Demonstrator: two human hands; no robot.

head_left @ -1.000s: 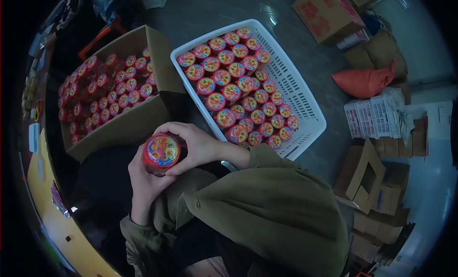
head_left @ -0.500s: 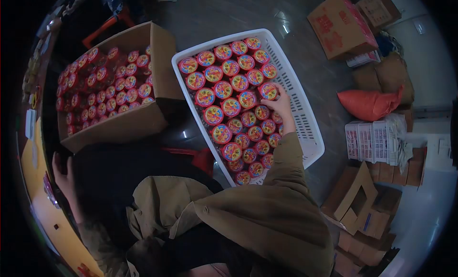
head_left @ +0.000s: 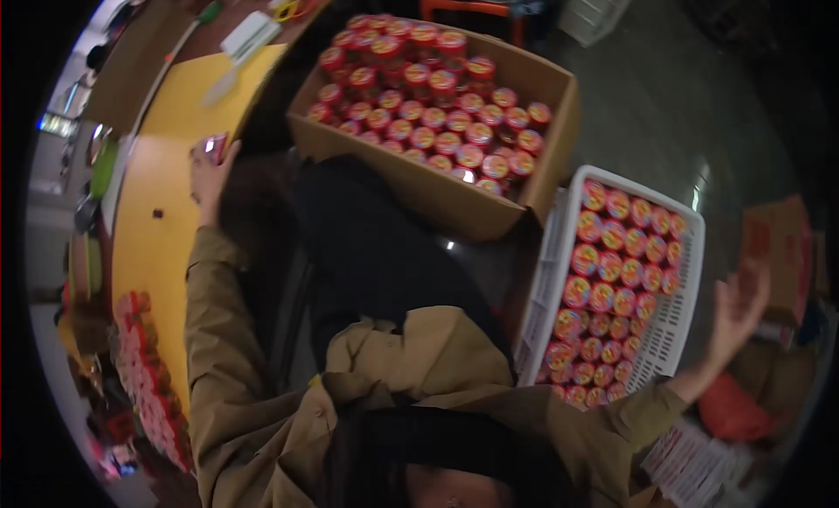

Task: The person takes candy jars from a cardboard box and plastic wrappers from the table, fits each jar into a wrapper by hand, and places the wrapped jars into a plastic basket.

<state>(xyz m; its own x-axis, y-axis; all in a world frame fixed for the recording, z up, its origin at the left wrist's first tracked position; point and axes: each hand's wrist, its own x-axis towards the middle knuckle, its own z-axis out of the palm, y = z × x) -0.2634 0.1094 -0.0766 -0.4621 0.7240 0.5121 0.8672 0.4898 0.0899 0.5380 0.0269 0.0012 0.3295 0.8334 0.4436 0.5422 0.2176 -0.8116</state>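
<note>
My left hand is at the edge of the yellow tabletop, fingers closed around a small shiny pink-red packet; blur hides its exact kind. My right hand is raised beyond the right side of the white plastic basket, fingers apart, smeared by motion, holding nothing visible. Rows of red-lidded jars with colourful round labels fill most of the basket. To its left, a cardboard box holds many more red-lidded jars, some stacked higher at the back.
A block of red-topped items stands on the lower left of the table. A white tool lies at its far end. At right are a printed carton, a red sack and white crates. Another white basket is at the top.
The view has swung left, so box and basket appear further right. My right hand has left the jar in the basket and moved out past its side. My left hand has closed on the packet.
</note>
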